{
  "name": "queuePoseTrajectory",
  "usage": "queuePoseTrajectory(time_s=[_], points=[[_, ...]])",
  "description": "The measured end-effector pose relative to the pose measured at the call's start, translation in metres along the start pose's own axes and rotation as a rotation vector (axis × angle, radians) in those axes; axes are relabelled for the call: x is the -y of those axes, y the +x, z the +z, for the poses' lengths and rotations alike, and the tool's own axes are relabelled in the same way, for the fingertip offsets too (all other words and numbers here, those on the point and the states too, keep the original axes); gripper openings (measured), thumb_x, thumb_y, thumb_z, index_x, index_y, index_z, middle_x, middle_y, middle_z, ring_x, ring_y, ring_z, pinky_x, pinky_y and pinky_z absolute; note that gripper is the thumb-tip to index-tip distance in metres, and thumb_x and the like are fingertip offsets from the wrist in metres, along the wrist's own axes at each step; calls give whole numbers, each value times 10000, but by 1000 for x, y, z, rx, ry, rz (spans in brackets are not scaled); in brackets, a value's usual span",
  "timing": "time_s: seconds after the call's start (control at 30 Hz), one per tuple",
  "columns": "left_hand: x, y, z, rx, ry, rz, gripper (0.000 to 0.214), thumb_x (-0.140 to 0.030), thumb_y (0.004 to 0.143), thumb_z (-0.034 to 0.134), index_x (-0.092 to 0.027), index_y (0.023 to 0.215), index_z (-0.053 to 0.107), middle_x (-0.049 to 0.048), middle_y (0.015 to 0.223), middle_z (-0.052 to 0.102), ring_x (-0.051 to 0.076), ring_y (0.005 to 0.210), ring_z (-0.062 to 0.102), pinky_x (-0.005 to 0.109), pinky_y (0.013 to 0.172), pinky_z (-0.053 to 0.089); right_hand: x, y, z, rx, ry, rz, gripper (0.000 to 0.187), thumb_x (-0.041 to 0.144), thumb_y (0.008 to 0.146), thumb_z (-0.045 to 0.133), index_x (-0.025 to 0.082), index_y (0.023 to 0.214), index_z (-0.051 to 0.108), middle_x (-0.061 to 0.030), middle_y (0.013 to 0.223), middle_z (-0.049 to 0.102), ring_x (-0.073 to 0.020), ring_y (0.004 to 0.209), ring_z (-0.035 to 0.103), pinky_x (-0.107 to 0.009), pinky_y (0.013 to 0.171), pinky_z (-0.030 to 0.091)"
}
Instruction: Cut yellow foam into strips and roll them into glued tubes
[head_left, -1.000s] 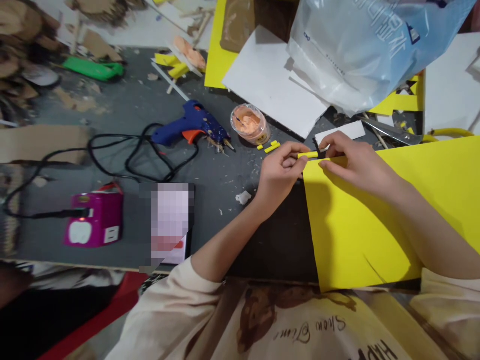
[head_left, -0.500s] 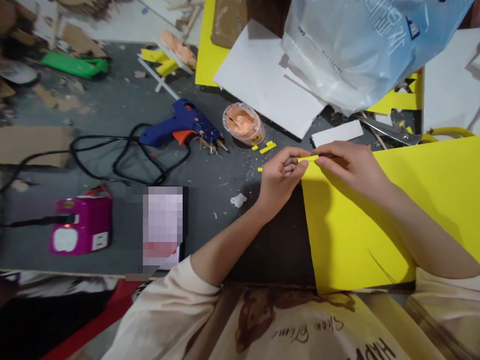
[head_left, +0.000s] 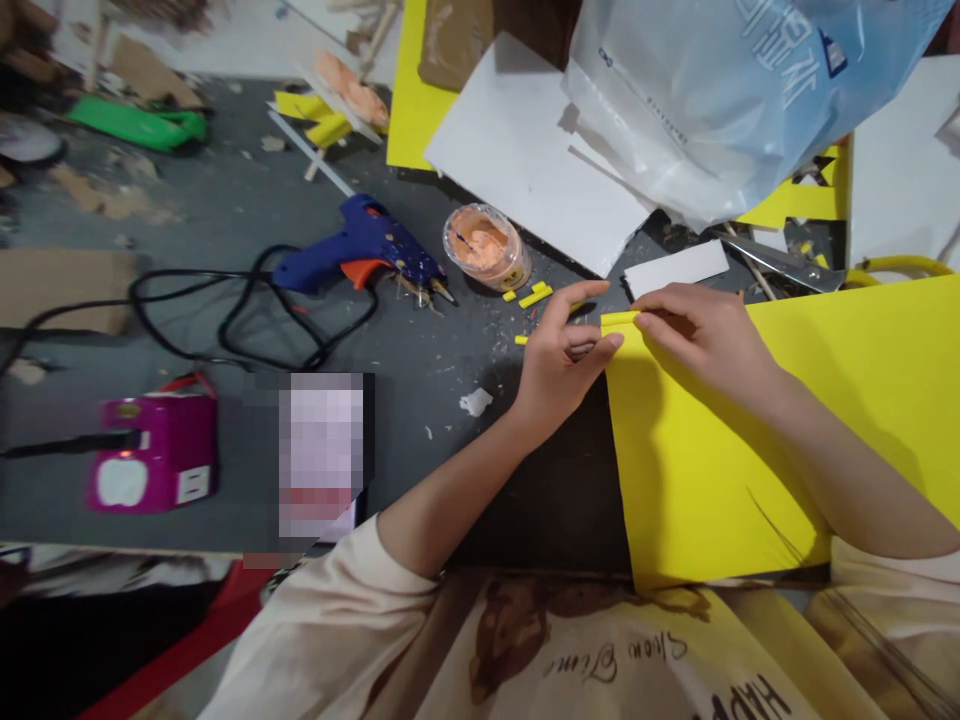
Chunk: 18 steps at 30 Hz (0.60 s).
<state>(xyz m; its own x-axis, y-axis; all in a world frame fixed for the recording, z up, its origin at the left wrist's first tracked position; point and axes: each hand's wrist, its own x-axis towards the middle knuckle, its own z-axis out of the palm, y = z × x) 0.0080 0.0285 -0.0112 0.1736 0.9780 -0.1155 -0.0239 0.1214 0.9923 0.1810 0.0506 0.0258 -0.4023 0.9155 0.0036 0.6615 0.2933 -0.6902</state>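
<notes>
Head view: I log the right hand [head_left: 690,325] pinching a slim yellow paper-like strip [head_left: 616,319], left hand [head_left: 566,335] spread beside it. Judged light, crushable; grip ends gently.

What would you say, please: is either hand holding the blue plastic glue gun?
No, the glue gun lies well apart from the left hand and the right hand.

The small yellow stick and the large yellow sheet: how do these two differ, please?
The small yellow stick is short and narrow, while the large yellow sheet is broad and flat. The stick is pinched at one end by the right hand; the sheet spreads beneath the right forearm. Both are yellow.
</notes>
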Motion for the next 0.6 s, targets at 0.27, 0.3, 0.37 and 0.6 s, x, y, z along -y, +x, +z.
queuePoseTrajectory(time_s=[0.27, 0.3, 0.37, 0.6], points=[[2, 1, -1, 0, 42, 38, 457, -453, 785, 680, -208, 1126, 500, -57, 617, 580, 66, 478, 506, 176, 472, 385, 5, 0, 1, -15, -49, 37, 209, 218, 870, 475, 172, 880, 679, -73, 839, 693, -202, 793, 609, -302, 693, 410], [2, 0, 0, -1, 48, 37, 455, -453, 787, 677, -206, 1127, 501, -52, 625, 586, 71, 489, 515, 180, 482, 394, 5, 0, 2, -19, -52, 37, 208, 215, 867, 476, 169, 880, 679, -74, 839, 692, -203, 797, 609, -302, 694, 409], [1, 0, 0, -2, 65, 39, 445, -442, 795, 670, -201, 1131, 504, -45, 644, 590, 73, 501, 512, 184, 490, 392, 4, 0, 2, -27, -51, 26, 212, 217, 870, 474, 164, 885, 679, -76, 839, 690, -203, 803, 611, -301, 697, 408], [1, 0, -1, 25, 124, 89, 307, -380, 852, 600, -178, 1081, 558, -60, 595, 537, 65, 502, 443, 185, 497, 347, 0, 1, 2, -26, -15, -22, 214, 229, 881, 474, 178, 905, 681, -63, 830, 689, -196, 792, 605, -299, 702, 412]])
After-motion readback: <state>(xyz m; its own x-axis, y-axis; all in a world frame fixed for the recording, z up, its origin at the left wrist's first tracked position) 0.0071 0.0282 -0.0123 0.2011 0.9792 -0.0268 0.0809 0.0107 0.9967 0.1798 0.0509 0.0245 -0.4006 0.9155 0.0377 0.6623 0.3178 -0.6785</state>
